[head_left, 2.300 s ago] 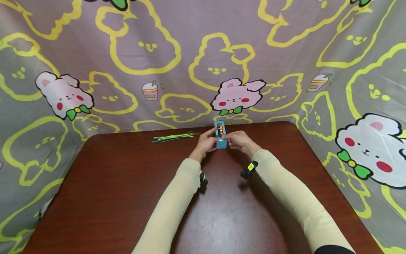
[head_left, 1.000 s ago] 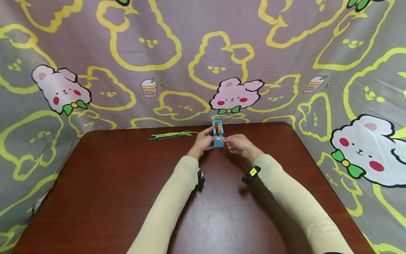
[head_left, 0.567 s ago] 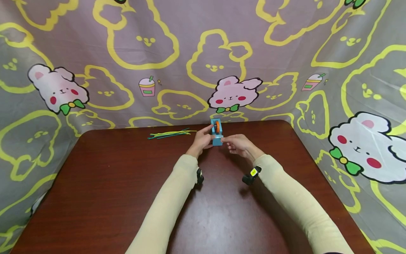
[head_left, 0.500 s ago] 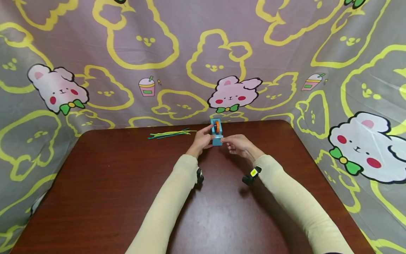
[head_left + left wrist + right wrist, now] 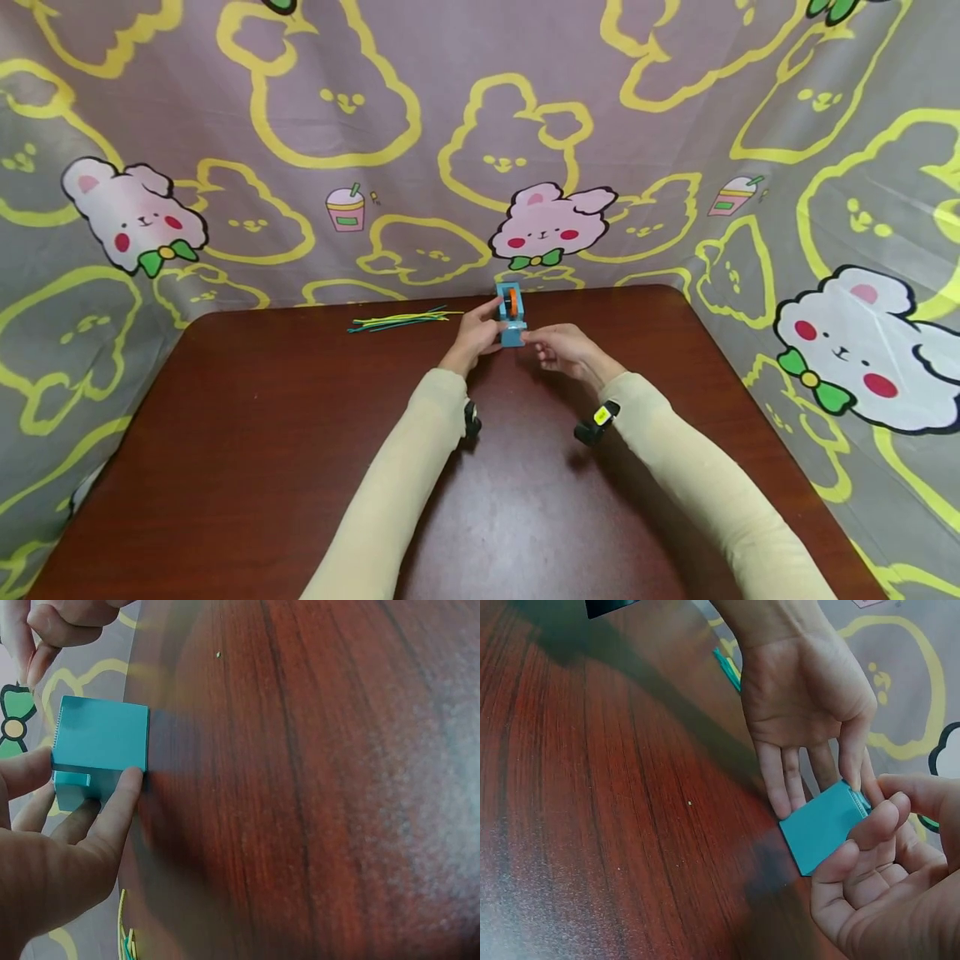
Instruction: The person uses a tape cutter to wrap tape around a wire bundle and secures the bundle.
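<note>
Where the counter (image 5: 300,433) nears its far edge, a blue tape dispenser (image 5: 101,736) sits between a person's two hands. Seen from the head, it lies at 2 o'clock of the left hand (image 5: 474,336) and at 10 o'clock of the right hand (image 5: 568,347). The left hand's grip is closed on it from its 9 o'clock side; in the left wrist view, the thumb touches one edge and another fingertip presses near a lower corner. The right hand's grip is drawn in, thumb and forefinger brought close together beside the dispenser's toothed edge (image 5: 57,726); whether they hold anything I cannot tell, as the spot is too small. In the right wrist view, the dispenser lies at 10 o'clock of that hand and at 6 o'clock of the left palm. An orange wheel (image 5: 513,302) shows within the dispenser's 12 o'clock half.

At 9 o'clock of the dispenser, beyond the left hand, lies a loose bundle of yellow and green strips (image 5: 401,319). Cloth printed with rabbits (image 5: 551,223) hangs behind at 12 o'clock.
</note>
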The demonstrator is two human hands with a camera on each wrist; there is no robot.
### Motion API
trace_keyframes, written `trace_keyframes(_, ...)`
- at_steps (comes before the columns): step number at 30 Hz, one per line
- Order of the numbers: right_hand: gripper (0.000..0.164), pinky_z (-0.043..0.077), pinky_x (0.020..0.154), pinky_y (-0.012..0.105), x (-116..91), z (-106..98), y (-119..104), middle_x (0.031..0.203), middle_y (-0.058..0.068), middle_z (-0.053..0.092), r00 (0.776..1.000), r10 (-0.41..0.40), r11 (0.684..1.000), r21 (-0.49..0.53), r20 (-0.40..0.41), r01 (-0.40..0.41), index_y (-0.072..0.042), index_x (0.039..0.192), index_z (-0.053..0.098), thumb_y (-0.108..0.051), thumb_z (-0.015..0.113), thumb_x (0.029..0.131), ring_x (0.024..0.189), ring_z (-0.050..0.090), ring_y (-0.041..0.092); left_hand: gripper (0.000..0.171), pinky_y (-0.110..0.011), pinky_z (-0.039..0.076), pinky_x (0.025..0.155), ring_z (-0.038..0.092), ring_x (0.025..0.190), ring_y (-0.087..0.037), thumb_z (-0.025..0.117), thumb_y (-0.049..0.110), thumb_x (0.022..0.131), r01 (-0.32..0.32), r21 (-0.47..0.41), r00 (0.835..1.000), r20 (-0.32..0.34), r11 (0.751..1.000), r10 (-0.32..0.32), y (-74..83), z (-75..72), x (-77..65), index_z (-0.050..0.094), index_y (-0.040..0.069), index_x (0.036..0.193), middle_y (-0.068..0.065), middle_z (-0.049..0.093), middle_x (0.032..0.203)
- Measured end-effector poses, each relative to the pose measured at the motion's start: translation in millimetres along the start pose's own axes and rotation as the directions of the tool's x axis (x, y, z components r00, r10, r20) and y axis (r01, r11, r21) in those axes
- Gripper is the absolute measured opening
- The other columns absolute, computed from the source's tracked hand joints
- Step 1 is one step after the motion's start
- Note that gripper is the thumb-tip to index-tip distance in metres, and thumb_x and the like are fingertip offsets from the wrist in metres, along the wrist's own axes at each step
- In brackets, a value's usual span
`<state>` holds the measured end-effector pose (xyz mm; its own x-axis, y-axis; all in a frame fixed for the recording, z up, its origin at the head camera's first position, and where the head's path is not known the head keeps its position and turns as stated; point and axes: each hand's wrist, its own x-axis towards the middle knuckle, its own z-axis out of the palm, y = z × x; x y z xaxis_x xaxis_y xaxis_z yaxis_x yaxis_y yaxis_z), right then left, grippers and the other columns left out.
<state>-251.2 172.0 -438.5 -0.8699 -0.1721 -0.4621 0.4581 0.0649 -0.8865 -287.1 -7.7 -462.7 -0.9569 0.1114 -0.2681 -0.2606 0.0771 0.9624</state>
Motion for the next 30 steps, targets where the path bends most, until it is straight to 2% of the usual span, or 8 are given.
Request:
trace_keyframes(5, 0.028, 0.049, 0.065, 0.028, -1, 0, 3, 0.072, 0.001, 0.055, 1.0, -0.005, 1.0, 0.012, 0.002, 0.005, 0.005, 0.107, 0.066, -0.021, 0.071, 0.096, 0.061, 0.053, 0.01, 0.055, -0.042, 0.056, 0.086, 0.063, 0.112, -0.024, 0.062, 0.007, 0.097, 0.002, -0.005, 1.0, 0.0, 1.0, -0.002, 0.0, 0.9, -1.0, 0.054, 0.031, 0.147, -0.006, 0.046, 0.153)
trace_keyframes(13, 0.042, 0.048, 0.066, 0.028, -8, 0, 7, 0.072, 0.0, 0.056, 0.999, -0.021, 1.0, 0.012, 0.037, 0.02, 0.013, 0.124, 0.06, -0.019, 0.068, 0.098, 0.06, 0.053, 0.009, 0.056, -0.044, 0.056, 0.087, 0.063, 0.114, -0.025, 0.061, 0.005, 0.097, 0.0, -0.015, 1.0, -0.009, 1.0, 0.0, 0.6, 2.4, -1.4, 0.054, 0.028, 0.147, -0.007, 0.047, 0.152)
trace_keyframes(20, 0.039, 0.048, 0.064, 0.027, -11, -1, 12, 0.071, -0.001, 0.055, 0.999, -0.019, 1.0, 0.023, 0.039, 0.018, 0.012, 0.121, 0.062, -0.019, 0.068, 0.098, 0.06, 0.053, 0.009, 0.055, -0.045, 0.056, 0.087, 0.064, 0.107, -0.022, 0.062, 0.007, 0.097, 0.0, -0.02, 1.0, -0.001, 1.0, 0.0, -0.4, 1.9, 0.1, 0.054, 0.029, 0.147, -0.005, 0.047, 0.152)
trace_keyframes(25, 0.033, 0.049, 0.065, 0.027, -13, 0, 13, 0.071, -0.002, 0.055, 0.999, -0.017, 0.999, 0.029, 0.049, 0.016, 0.009, 0.116, 0.066, -0.017, 0.069, 0.097, 0.06, 0.053, 0.008, 0.056, -0.045, 0.056, 0.087, 0.063, 0.11, -0.023, 0.062, 0.006, 0.097, -0.005, -0.016, 1.0, -0.006, 1.0, 0.005, -0.2, 1.4, -0.5, 0.054, 0.029, 0.147, -0.006, 0.046, 0.153)
trace_keyframes(30, 0.033, 0.049, 0.065, 0.028, -15, 3, 15, 0.069, -0.002, 0.055, 0.999, -0.005, 0.999, 0.045, 0.049, 0.003, 0.009, 0.117, 0.065, -0.016, 0.069, 0.095, 0.059, 0.054, 0.008, 0.055, -0.044, 0.056, 0.086, 0.063, 0.112, -0.024, 0.062, 0.006, 0.097, -0.006, -0.018, 1.0, -0.014, 1.0, 0.006, -0.5, 1.3, -0.8, 0.055, 0.029, 0.147, -0.005, 0.048, 0.151)
